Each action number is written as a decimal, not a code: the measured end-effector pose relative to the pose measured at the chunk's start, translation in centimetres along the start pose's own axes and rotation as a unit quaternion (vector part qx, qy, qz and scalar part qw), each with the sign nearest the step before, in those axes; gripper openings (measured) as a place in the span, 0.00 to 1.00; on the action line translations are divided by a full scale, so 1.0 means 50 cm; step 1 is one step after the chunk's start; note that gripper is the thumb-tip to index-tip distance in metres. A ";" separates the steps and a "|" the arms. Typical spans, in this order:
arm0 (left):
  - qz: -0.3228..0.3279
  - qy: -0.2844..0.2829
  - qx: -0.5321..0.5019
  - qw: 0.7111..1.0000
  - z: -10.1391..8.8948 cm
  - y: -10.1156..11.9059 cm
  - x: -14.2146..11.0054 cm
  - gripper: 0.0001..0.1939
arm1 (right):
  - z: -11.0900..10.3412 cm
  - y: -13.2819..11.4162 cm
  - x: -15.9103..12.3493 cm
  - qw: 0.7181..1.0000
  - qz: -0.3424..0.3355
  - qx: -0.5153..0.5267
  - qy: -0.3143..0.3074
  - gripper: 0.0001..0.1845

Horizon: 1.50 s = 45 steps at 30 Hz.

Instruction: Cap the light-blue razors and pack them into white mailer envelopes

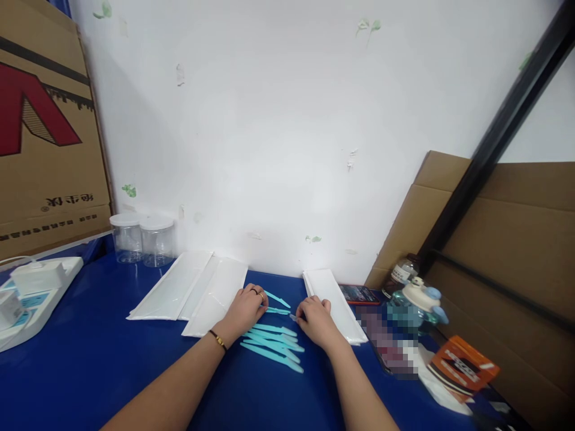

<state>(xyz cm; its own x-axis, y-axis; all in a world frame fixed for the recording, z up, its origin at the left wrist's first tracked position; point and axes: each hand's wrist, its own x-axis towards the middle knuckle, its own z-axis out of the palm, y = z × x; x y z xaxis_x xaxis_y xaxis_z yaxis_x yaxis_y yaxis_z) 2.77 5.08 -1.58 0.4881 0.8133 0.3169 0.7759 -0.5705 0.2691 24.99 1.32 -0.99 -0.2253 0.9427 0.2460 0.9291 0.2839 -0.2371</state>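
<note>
From where I stand, I see a big white wall [269,120] with bits of peeled paper and little green leaf stickers on it. Under it is a smooth, shiny blue table [112,359]. A big brown cardboard box [54,173] is on the left, with a red shape and dark writing I can't read. On the right is more folded brown cardboard [530,239], and a long black pole [494,131] leans across it.

The white plastic power strip [45,299] is long, with round corners and plugs in it. Flat, shiny white packs [173,287] lie left of the hands, and a thin white pile [336,299] lies by the right hand. Two clear round jars [157,242] have white lids. There's a see-through teal jug [413,305] with a cream top, a shiny orange packet [462,368] with white letters too slanted to read, and a dark brown bottle [402,272] whose white label is too small. A phone [358,294] with a red edge lies flat.

The two hands are apart. The left hand [245,308] has curled fingers right by the end of a teal stick; I can't tell if it pinches it. The right hand [315,320] pinches a tiny clear piece [293,318]. The thin, smooth teal sticks [274,336] lie in a messy fan between the hands and nearer the person.
</note>
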 end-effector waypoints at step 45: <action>0.061 -0.061 -0.041 0.995 -0.027 0.021 -0.016 0.11 | -0.021 0.025 -0.011 0.991 0.007 -0.084 0.104 0.10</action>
<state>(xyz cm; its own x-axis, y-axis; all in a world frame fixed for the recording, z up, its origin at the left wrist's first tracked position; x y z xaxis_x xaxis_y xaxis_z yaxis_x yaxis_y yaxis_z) 2.67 3.69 -0.33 0.6246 0.7429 0.2407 0.6758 -0.6686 0.3101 26.61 0.97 -0.42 -0.1622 0.8848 0.4368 0.9714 0.2209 -0.0869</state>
